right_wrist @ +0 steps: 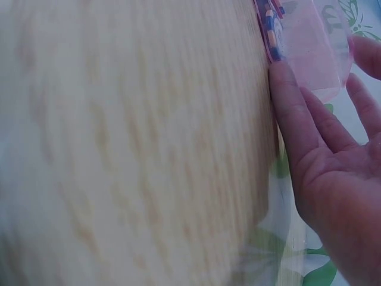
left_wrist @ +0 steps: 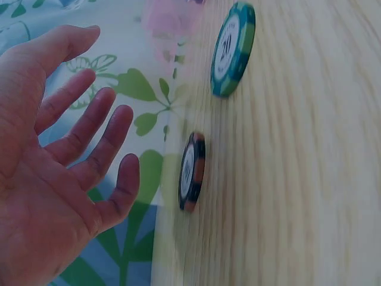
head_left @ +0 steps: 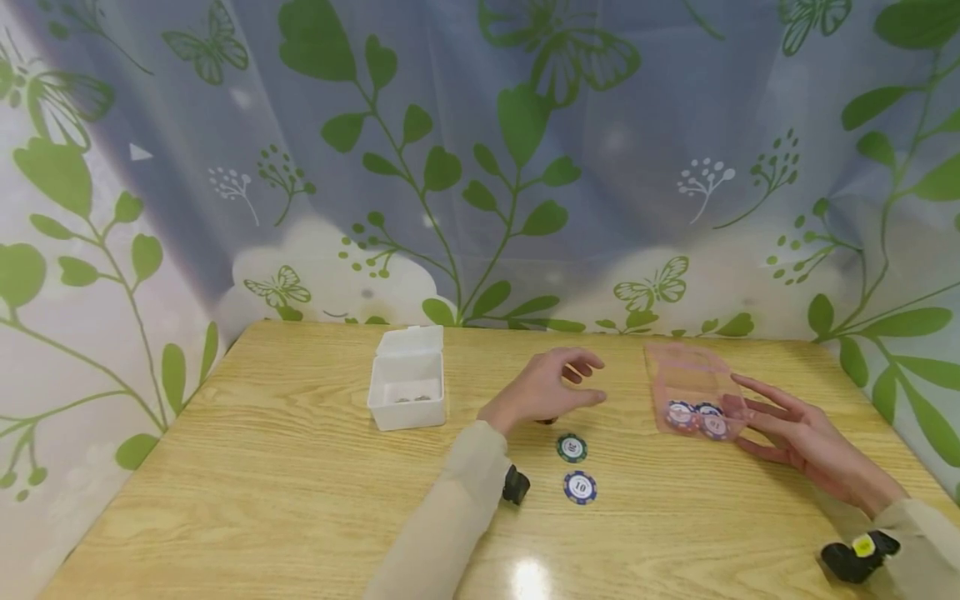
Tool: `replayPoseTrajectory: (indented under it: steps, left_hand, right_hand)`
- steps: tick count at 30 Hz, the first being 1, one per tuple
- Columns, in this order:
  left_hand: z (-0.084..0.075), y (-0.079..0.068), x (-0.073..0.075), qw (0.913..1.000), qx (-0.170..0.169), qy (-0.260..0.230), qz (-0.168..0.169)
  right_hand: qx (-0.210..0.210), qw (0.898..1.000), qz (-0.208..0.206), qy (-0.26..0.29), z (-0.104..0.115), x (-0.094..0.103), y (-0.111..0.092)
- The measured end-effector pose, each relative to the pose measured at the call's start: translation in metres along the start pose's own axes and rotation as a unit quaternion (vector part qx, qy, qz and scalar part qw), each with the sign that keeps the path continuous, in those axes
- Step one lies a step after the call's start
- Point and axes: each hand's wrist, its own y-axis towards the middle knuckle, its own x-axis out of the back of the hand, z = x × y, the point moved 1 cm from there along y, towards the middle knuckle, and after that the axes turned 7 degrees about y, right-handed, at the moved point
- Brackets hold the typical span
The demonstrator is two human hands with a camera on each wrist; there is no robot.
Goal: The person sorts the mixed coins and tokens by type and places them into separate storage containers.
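Note:
My left hand (head_left: 551, 385) hovers over the table with fingers loosely bent and nothing between them. Below it, mostly hidden in the head view, lies a dark poker chip with reddish-brown edge marks (left_wrist: 192, 171). Nearer to me are a green poker chip marked 20 (head_left: 572, 448) and a blue one marked 10 (head_left: 581, 487), both flat. At the right stands a see-through pink box (head_left: 693, 379) with several poker chips (head_left: 681, 414) inside, its lid raised at the back. My right hand (head_left: 813, 442) touches the box's right side with extended fingers (right_wrist: 289, 98).
An open white box (head_left: 407, 415) with its lid tipped back stands left of my left hand, a few small items on its floor. The wooden table (head_left: 262, 483) ends at a patterned curtain (head_left: 465, 167) behind the boxes.

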Motion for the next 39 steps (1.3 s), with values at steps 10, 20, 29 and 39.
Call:
replayPoseTrajectory:
  steps: [10, 20, 29, 39]
  left_hand:
    - [0.013, -0.011, 0.014, 0.9996, 0.022, 0.006, 0.015]
    - [0.022, -0.021, 0.024, 0.9975, 0.044, 0.027, 0.047]
    - [0.027, -0.024, 0.028, 0.9945, 0.054, 0.068, 0.059]
    - [0.023, -0.030, 0.030, 0.9785, 0.107, 0.151, 0.090]
  right_hand:
    - [0.003, 1.000, 0.012, 0.007, 0.000, -0.001, 0.000]
    - [0.002, 1.000, 0.006, 0.001, -0.001, 0.001, 0.000]
    - [0.000, 1.000, -0.007, -0.011, -0.002, 0.003, -0.001]
    - [-0.002, 1.000, -0.007, -0.008, -0.001, 0.002, 0.000]
